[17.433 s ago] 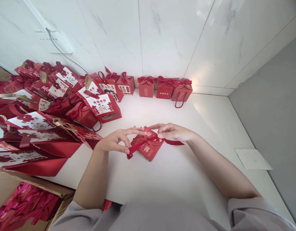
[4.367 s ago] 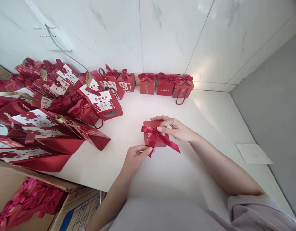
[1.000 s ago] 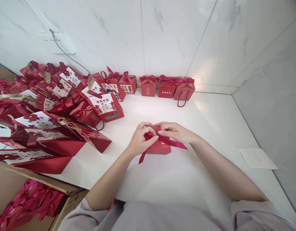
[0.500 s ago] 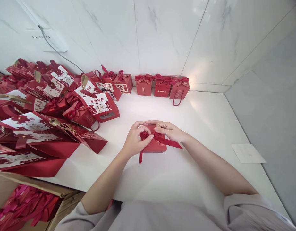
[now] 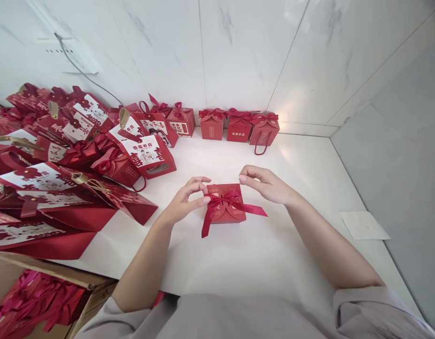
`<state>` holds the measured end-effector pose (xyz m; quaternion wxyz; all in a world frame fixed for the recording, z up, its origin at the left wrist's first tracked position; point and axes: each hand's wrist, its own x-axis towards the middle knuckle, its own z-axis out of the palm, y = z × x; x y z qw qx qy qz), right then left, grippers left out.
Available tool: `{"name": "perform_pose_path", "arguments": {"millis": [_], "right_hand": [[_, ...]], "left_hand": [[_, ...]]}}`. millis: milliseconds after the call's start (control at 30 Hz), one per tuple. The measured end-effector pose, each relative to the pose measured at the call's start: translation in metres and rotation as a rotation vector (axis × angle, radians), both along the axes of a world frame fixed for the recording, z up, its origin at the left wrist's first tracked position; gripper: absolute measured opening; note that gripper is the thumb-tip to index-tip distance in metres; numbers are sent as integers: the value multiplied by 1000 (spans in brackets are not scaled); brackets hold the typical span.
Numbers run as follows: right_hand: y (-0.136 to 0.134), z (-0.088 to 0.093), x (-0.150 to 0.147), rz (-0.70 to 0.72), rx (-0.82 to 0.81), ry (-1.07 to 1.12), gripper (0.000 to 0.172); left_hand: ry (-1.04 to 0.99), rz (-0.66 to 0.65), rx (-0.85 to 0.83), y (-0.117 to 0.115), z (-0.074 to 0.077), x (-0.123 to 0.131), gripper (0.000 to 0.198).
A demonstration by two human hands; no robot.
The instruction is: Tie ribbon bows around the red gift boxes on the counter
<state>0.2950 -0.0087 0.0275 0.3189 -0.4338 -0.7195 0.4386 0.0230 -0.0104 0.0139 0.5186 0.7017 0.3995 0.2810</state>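
Observation:
A small red gift box (image 5: 227, 215) with folded-in top flaps lies on the white table. Across its top is a dark red ribbon bow (image 5: 226, 199), one tail hanging over the front left and the other reaching out right. At the box's left edge, my left hand (image 5: 189, 197) is open, thumb tip by the left loop of the bow; whether it touches the ribbon I cannot tell. My right hand (image 5: 265, 184) hovers at the back right corner, loosely curled and open, with nothing visible in it.
Red gift boxes with bows (image 5: 212, 127) stand along the marbled wall. Many red gift bags (image 5: 146, 153) crowd the left side. Below them, a cardboard box (image 5: 92, 301) holds more ribboned boxes. A white card (image 5: 364, 225) lies at the right edge.
Both hands have parted from the middle of the bow, left hand leftward and right hand to the right and up. The bow is now uncovered, its loops spread sideways.

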Motion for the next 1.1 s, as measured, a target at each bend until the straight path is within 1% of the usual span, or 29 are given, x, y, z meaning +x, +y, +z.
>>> {"name": "perform_pose_path", "arguments": {"millis": [133,233,300,367,433,500,567,600,633,700,767,800,900,1000,1100], "right_hand": [[-17,20,5,52,37,-297,39],[-26,23,4,122,70,-436,37],[-29,21,2,194,112,-476,33],[-31,20,1,249,162,-465,32],[-33,20,-1,225,214,-438,28],[-34,19,-5,148,245,-422,18],[-35,15,-9,118,267,-409,10],[-34,12,-11,128,302,-413,10],[-33,8,-12,142,366,-431,11],[-30,0,-15,154,553,-504,18],[-27,-9,-15,149,721,-559,27],[-26,-12,-15,150,772,-566,29],[-26,-20,-12,196,863,-567,31],[-27,-24,-9,250,974,-601,32],[-28,-24,-8,258,1004,-629,33]], "left_hand": [[-54,-20,-65,-1,-2,2,24],[-93,14,-67,-2,-7,7,26],[-142,71,-75,-3,-11,12,30],[-214,141,-101,-4,-16,16,35],[-289,209,-120,-4,-19,20,38],[-328,248,-126,-4,-22,22,38],[-319,256,-115,-4,-23,23,39],[-301,251,-104,-4,-23,24,40],[-278,245,-92,-4,-23,24,41],[-240,244,-76,-4,-23,25,41],[-239,268,-89,-4,-24,26,43],[-253,287,-101,-4,-25,26,43],[-335,344,-153,-5,-29,29,45],[-419,396,-242,-7,-32,32,40],[-488,469,-325,-8,-32,36,33]]}}
